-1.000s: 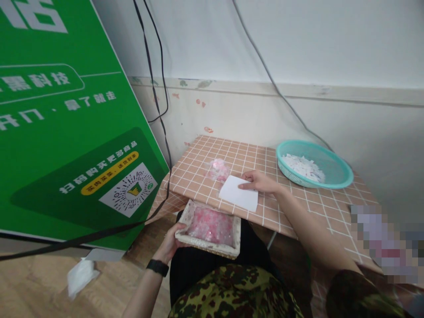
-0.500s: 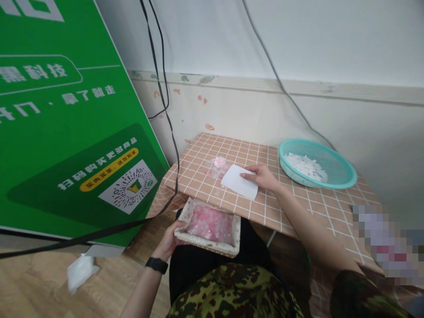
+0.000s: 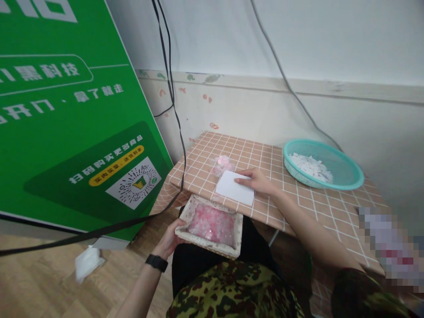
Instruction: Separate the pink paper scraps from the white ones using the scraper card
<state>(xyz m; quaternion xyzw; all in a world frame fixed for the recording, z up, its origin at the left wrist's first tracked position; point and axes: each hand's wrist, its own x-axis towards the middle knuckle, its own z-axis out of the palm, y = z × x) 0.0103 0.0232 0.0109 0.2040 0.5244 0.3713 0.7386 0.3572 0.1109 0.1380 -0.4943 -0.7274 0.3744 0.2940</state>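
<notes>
My left hand [image 3: 171, 238] grips the left side of a cloth-lined basket [image 3: 237, 234], held just below the table's front edge. Inside it lie many small pink items in clear wrapping [image 3: 212, 223]; their kind is too small to make out. My right hand [image 3: 255, 181] is closed on a white card [image 3: 236, 188], thumb on top, and the card lies low over the tabletop near the edge. Just beyond the card a small pile of pink wrapped pieces [image 3: 223, 163] rests on the tablecloth, its near part covered by the card.
On the brown checked table [image 3: 265, 157] a turquoise sieve basket [image 3: 354, 174] with white paper-like pieces stands at the right. A green sign panel [image 3: 99, 110] rises at the left, with a black strap [image 3: 180, 132] hanging before it. A white plastic bag [image 3: 88, 263] lies on the floor.
My right hand has drawn the white card slightly nearer to the table's front edge and the basket. My left hand still holds the basket there. The view has shifted slightly left.
</notes>
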